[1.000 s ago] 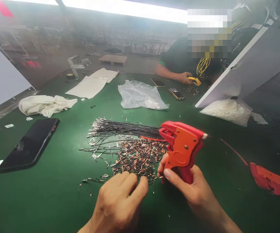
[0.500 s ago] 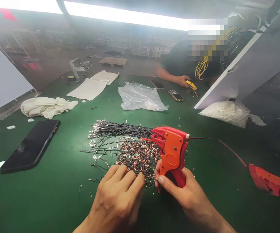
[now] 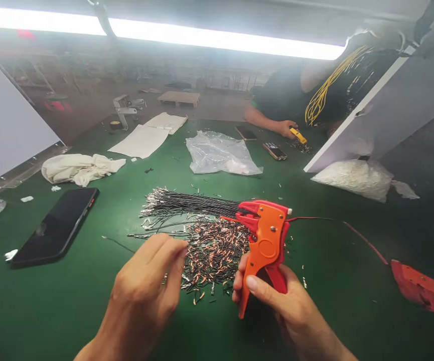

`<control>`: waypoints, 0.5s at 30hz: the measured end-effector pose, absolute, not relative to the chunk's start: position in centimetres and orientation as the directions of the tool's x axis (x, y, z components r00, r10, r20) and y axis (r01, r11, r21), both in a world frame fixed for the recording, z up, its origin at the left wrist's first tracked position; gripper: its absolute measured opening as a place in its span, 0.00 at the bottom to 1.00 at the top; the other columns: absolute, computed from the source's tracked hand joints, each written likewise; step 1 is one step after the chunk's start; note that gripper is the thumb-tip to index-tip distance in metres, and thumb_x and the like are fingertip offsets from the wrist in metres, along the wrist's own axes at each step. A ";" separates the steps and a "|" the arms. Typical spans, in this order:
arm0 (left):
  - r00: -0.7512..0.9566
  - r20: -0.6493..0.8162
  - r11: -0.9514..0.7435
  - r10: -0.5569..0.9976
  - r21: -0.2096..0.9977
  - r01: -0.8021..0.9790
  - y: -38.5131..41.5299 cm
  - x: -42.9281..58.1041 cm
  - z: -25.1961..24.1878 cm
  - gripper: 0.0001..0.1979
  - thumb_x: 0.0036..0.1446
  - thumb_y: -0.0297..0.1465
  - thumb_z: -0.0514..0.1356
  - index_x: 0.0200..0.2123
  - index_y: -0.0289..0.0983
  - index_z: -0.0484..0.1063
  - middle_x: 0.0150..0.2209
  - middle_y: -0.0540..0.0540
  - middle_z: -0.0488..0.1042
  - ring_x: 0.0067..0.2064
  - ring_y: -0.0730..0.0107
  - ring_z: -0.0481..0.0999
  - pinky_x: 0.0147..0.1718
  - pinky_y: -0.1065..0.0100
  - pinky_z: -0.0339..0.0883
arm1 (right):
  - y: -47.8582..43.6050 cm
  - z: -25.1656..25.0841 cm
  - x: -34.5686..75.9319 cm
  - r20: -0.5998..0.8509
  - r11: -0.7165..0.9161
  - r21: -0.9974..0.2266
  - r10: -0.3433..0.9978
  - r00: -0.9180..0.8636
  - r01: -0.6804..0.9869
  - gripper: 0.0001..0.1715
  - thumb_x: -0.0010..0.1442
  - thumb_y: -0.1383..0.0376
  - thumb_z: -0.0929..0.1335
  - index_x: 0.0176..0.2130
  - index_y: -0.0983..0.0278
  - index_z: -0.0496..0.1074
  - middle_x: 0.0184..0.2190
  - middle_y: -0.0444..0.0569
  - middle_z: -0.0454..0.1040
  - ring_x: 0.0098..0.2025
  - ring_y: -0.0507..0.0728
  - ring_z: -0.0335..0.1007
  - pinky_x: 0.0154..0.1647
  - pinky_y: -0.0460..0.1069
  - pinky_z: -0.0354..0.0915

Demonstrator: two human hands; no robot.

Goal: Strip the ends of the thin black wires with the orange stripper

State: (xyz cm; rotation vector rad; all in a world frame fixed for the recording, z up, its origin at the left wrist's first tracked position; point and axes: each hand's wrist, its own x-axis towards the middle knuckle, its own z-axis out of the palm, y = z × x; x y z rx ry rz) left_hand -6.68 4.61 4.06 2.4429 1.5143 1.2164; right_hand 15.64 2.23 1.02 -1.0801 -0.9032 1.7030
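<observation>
The right hand (image 3: 290, 308) has its grip clamped round the handles of the stripper (image 3: 265, 240), which stands nearly upright off the green surface (image 3: 32, 311). Its handles slant down toward the person and its head points left. A red wire (image 3: 314, 219) leaves the right side of the head and trails off along the surface to the right. The left hand (image 3: 141, 296) hovers just left of the stripper, its fingertips (image 3: 177, 249) bunched together at the near edge of the pile (image 3: 217, 250) of coppery cut bits. Whether they pinch anything cannot be told. Beyond the pile lies a bundle (image 3: 190, 203) of black wires, its long axis running left to right and its right ends meeting the stripper's head. The left hand is the nearer to both bundle and pile. A phone (image 3: 56, 228) lies well to the left, and a co-worker's hand (image 3: 287, 129) works at the far edge.
</observation>
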 end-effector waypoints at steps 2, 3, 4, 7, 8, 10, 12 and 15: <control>0.141 0.635 -0.489 0.760 0.415 0.767 4.2 -7.0 3.5 0.04 0.63 0.24 0.57 0.39 0.36 0.71 0.32 0.50 0.73 0.32 0.75 0.73 0.34 0.72 0.68 | 2.0 0.9 15.3 -0.304 -0.358 -0.891 0.927 -0.219 -0.280 0.17 0.58 0.55 0.73 0.42 0.63 0.73 0.33 0.46 0.77 0.34 0.56 0.74 0.38 0.51 0.70; 0.110 0.647 -0.477 0.755 0.426 0.769 3.9 -7.1 3.3 0.05 0.63 0.23 0.57 0.40 0.35 0.72 0.32 0.50 0.73 0.32 0.76 0.73 0.35 0.72 0.68 | 1.8 0.9 15.1 -0.314 -0.367 -0.890 0.923 -0.221 -0.269 0.17 0.58 0.55 0.73 0.41 0.64 0.73 0.32 0.47 0.77 0.34 0.55 0.74 0.38 0.51 0.70; 0.084 0.660 -0.469 0.746 0.433 0.769 3.7 -7.2 3.1 0.07 0.63 0.23 0.58 0.42 0.36 0.73 0.32 0.50 0.73 0.32 0.76 0.72 0.34 0.72 0.68 | 1.7 0.8 15.0 -0.325 -0.382 -0.884 0.917 -0.233 -0.269 0.17 0.58 0.55 0.74 0.41 0.64 0.73 0.32 0.47 0.77 0.34 0.55 0.74 0.38 0.51 0.69; 0.061 0.718 -0.510 0.694 0.429 0.746 3.4 -7.3 3.1 0.12 0.61 0.19 0.59 0.45 0.37 0.74 0.30 0.51 0.71 0.29 0.77 0.68 0.30 0.71 0.65 | 1.3 0.8 14.7 -0.357 -0.475 -0.807 0.866 -0.351 -0.350 0.19 0.56 0.55 0.75 0.41 0.65 0.73 0.31 0.47 0.77 0.32 0.54 0.74 0.35 0.49 0.68; 0.069 0.735 -0.536 0.674 0.423 0.731 3.3 -7.3 3.2 0.13 0.60 0.18 0.59 0.46 0.36 0.74 0.29 0.51 0.70 0.29 0.77 0.67 0.29 0.70 0.63 | 1.2 0.7 14.7 -0.364 -0.516 -0.767 0.840 -0.403 -0.383 0.19 0.55 0.55 0.75 0.41 0.65 0.73 0.30 0.47 0.76 0.32 0.54 0.74 0.35 0.49 0.67; 0.100 0.756 -0.580 0.647 0.404 0.707 3.2 -7.4 3.6 0.14 0.58 0.15 0.60 0.45 0.34 0.74 0.29 0.51 0.69 0.29 0.76 0.65 0.29 0.70 0.62 | 1.0 0.5 14.7 -0.361 -0.581 -0.694 0.792 -0.493 -0.425 0.20 0.54 0.56 0.76 0.40 0.65 0.73 0.29 0.46 0.76 0.30 0.53 0.74 0.35 0.48 0.66; 0.132 0.764 -0.596 0.632 0.369 0.713 3.2 -7.6 3.8 0.14 0.56 0.13 0.60 0.43 0.32 0.73 0.29 0.49 0.70 0.31 0.75 0.65 0.30 0.69 0.62 | 1.0 0.5 14.7 -0.351 -0.621 -0.655 0.755 -0.554 -0.432 0.20 0.53 0.56 0.77 0.39 0.66 0.72 0.28 0.46 0.75 0.30 0.52 0.73 0.35 0.48 0.66; 0.207 0.778 -0.623 0.594 0.282 0.729 3.3 -7.9 3.8 0.12 0.54 0.13 0.62 0.41 0.29 0.73 0.29 0.47 0.71 0.32 0.74 0.66 0.31 0.69 0.63 | 1.0 0.6 14.7 -0.342 -0.645 -0.655 0.718 -0.606 -0.395 0.20 0.52 0.57 0.77 0.37 0.67 0.72 0.27 0.46 0.75 0.29 0.51 0.72 0.35 0.47 0.66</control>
